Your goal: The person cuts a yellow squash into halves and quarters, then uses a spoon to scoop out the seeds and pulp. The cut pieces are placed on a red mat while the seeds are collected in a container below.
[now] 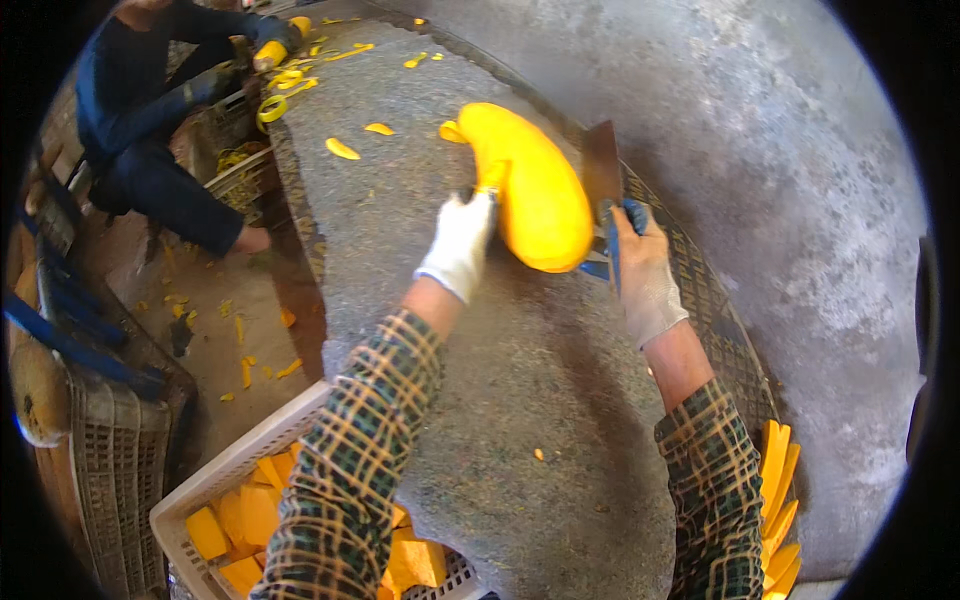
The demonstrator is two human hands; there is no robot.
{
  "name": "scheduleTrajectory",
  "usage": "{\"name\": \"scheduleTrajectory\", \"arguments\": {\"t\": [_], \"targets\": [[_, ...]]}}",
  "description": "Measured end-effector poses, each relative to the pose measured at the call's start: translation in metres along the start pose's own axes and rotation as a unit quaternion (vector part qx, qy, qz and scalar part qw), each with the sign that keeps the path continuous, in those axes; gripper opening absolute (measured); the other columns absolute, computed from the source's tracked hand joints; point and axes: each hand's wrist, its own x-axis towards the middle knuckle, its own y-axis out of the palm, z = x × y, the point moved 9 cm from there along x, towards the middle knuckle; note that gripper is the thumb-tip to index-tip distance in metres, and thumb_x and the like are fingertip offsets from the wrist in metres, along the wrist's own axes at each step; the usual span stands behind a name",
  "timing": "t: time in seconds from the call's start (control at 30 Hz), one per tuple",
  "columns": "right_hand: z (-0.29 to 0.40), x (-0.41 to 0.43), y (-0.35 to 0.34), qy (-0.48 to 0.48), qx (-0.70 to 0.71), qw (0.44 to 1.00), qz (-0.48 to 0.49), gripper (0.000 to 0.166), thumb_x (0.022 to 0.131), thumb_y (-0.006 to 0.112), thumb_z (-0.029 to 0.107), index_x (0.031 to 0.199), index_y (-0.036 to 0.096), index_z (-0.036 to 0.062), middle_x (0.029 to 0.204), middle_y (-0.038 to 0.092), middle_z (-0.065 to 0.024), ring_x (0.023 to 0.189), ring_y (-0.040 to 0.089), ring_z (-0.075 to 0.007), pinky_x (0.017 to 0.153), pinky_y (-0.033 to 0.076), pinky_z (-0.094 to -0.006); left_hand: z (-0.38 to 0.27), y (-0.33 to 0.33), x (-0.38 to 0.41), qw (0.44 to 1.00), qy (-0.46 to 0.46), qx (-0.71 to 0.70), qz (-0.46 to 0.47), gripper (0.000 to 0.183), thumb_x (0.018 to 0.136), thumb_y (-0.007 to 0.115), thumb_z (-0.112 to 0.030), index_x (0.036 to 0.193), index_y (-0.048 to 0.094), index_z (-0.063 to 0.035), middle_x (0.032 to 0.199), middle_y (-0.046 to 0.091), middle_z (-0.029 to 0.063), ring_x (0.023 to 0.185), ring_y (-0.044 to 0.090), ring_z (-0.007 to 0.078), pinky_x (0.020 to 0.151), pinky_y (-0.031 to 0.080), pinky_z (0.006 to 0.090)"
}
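A large curved orange-yellow squash (536, 199), its skin seemingly peeled off, is in front of me over the grey matted work surface (480, 360). My left hand (459, 236), in a white glove, grips the squash on its left side, the thumb on its flesh. To the right of the squash, my right hand (645, 262), gloved with blue on the fingers, is closed on a cleaver, its broad dark blade (602, 165) pointing away from me beside the squash. The cleaver's handle is mostly hidden in my fingers. Small squash slices (343, 148) lie at the upper left of the surface.
A pale plastic crate (240, 435) holding orange squash chunks (259, 514) stands at lower left. Long squash strips (780, 502) lie at lower right. Another person (161, 135) sits at upper left holding a squash (270, 54), near curled peels (289, 79). A concrete wall or floor runs along the right.
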Motion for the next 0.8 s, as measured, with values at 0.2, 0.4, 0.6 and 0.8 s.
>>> {"name": "scheduleTrajectory", "arguments": {"t": [0.2,0.4,0.6,0.8], "targets": [[0.029,-0.012,0.031,-0.018,-0.050,0.998,0.020,0.020,0.098,0.057,0.023,0.112,0.061,0.0088,0.082,0.056,-0.0009,0.064,0.054,-0.0117,0.047,0.051,-0.0306,-0.014,-0.003,0.003,0.998,-0.020,-0.062,0.011,0.041,0.097,0.059,-0.023,0.128,0.054,0.0051,0.119,0.063,0.0123,0.104,0.057,0.0200,0.092,0.045,0.0307],[0.026,0.003,0.031,0.004,0.003,1.000,-0.010,0.021,0.101,0.055,0.023,0.112,0.059,0.0054,0.088,0.059,-0.0020,0.076,0.058,-0.0123,0.063,0.053,-0.0282,-0.016,-0.005,0.017,0.997,0.020,0.002,0.072,0.049,0.096,0.061,-0.029,0.131,0.052,0.0037,0.121,0.062,0.0121,0.106,0.058,0.0214,0.089,0.048,0.0343],[0.021,0.002,0.049,-0.050,0.083,0.995,0.035,0.020,0.096,0.062,0.012,0.112,0.059,-0.0002,0.099,0.062,-0.0054,0.088,0.059,-0.0155,0.083,0.050,-0.0280,-0.007,0.007,0.020,0.998,0.000,0.012,0.066,0.046,0.093,0.067,-0.024,0.127,0.053,0.0038,0.114,0.066,0.0099,0.099,0.063,0.0195,0.083,0.053,0.0331],[0.001,-0.066,0.028,-0.053,0.113,0.991,-0.055,0.029,0.095,0.063,0.008,0.121,0.055,0.0014,0.101,0.063,-0.0035,0.084,0.057,-0.0109,0.074,0.050,-0.0250,-0.012,0.027,-0.001,0.973,0.020,0.061,0.221,0.044,0.093,0.070,-0.024,0.126,0.059,0.0006,0.111,0.069,0.0059,0.096,0.065,0.0137,0.084,0.053,0.0287]]}}
